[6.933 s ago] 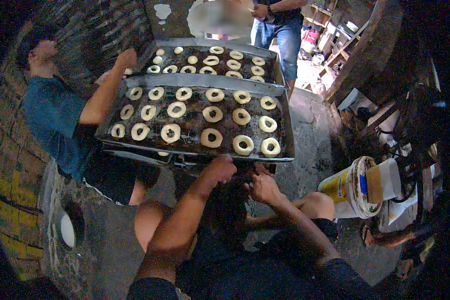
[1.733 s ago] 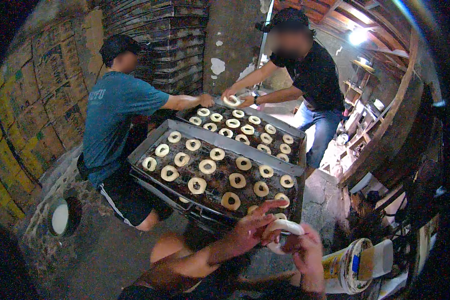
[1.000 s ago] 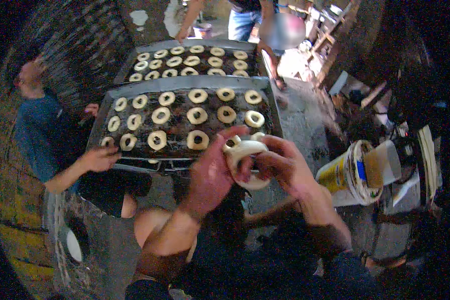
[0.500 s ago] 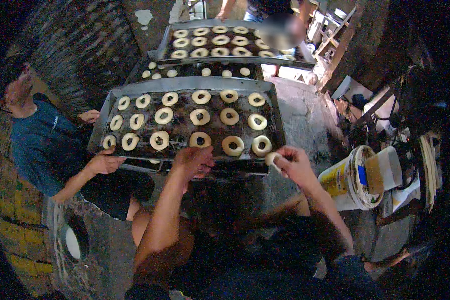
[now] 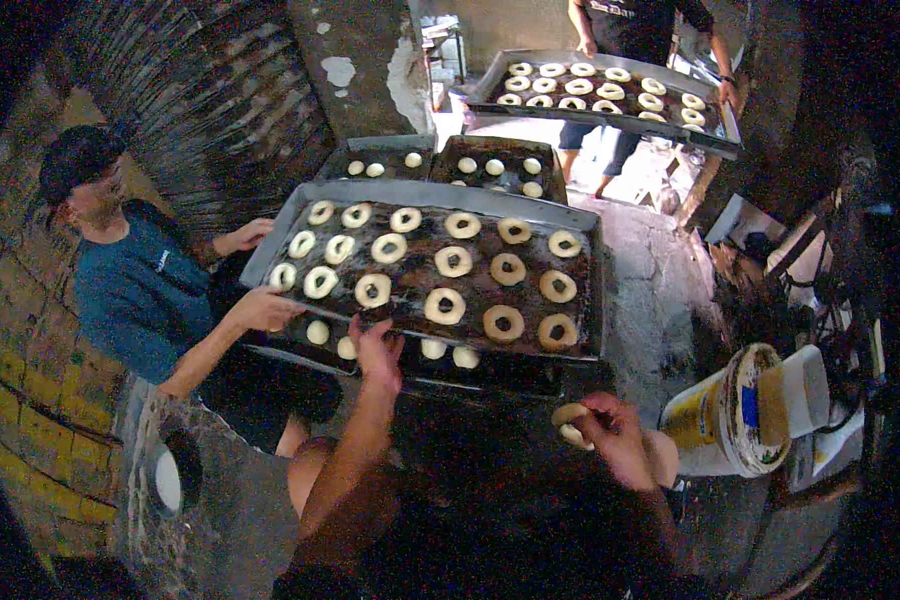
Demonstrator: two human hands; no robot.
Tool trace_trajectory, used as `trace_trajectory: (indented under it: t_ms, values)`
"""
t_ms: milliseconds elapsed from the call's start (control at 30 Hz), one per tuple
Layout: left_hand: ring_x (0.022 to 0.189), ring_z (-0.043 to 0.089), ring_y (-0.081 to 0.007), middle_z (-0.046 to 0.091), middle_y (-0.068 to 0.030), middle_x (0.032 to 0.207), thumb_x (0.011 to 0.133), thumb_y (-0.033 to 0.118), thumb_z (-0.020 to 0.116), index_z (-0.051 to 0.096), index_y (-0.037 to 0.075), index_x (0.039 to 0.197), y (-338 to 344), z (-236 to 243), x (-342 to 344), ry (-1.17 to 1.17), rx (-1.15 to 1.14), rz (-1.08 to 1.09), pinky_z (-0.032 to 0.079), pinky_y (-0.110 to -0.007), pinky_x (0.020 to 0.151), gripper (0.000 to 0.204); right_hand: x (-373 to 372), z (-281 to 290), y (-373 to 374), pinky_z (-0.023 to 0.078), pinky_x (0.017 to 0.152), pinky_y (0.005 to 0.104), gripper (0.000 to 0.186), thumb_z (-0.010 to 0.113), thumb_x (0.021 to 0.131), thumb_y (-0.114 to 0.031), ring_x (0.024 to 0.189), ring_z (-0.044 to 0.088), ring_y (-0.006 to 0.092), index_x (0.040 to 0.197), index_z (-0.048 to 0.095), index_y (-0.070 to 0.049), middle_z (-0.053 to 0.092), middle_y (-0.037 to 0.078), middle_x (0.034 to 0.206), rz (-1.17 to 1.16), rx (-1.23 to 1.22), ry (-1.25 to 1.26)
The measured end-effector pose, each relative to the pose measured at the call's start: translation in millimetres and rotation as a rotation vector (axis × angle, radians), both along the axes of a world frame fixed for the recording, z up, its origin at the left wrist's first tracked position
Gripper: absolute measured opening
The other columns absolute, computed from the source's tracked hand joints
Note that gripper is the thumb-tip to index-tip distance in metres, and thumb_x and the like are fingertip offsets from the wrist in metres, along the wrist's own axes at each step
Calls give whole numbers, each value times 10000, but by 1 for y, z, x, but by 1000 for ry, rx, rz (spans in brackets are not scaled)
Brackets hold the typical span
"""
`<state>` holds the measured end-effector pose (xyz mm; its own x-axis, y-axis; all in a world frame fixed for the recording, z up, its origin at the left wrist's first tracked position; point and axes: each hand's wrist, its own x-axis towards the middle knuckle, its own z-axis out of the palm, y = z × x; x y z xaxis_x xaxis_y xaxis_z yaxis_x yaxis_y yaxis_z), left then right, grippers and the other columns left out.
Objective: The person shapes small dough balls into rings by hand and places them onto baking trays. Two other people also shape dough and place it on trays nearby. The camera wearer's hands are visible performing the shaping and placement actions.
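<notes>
Dough ring [image 5: 571, 424] in right hand [image 5: 615, 440]; left hand [image 5: 375, 350] on tray [image 5: 440, 198].

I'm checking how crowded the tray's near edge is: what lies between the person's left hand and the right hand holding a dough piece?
In the head view, between the left hand and the right hand with its dough piece: two dough balls on the lower tray.

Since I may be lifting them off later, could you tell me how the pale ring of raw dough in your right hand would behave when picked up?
The pale dough ring in the right hand looks soft, so it would probably sag or stretch. It seems light. The rings on the dark metal tray lie flat, so rolling seems unlikely.
</notes>
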<state>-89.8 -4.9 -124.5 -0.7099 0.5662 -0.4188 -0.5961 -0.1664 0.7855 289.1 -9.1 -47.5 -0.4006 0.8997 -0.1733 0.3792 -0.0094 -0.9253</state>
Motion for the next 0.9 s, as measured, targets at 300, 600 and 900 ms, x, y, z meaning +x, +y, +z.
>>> trace_trajectory:
  t_ms: [300,600,900]
  values:
    - [1090,613,-353,477,-144,1411,932,243,575,312,149,1502,58,25,24,-58,171,-803,512,-461,925,636,-29,-24,30,521,720,303,155,672,883,-85,786,626,151,1028,675,-32,693,45,880,-52,88,7]
    - [983,659,-274,656,-158,1137,937,275,598,556,40,1233,15,105,1,27,262,-639,528,-388,850,381,-107,-98,122,538,709,406,179,728,822,-205,776,685,286,893,699,-44,706,143,850,42,408,-300]
    - [827,674,-170,707,-97,969,930,154,584,614,36,1126,-26,108,-27,166,77,-487,530,-290,716,231,-121,-154,135,532,693,494,209,694,759,-139,795,610,447,892,625,7,611,247,921,180,757,-729]
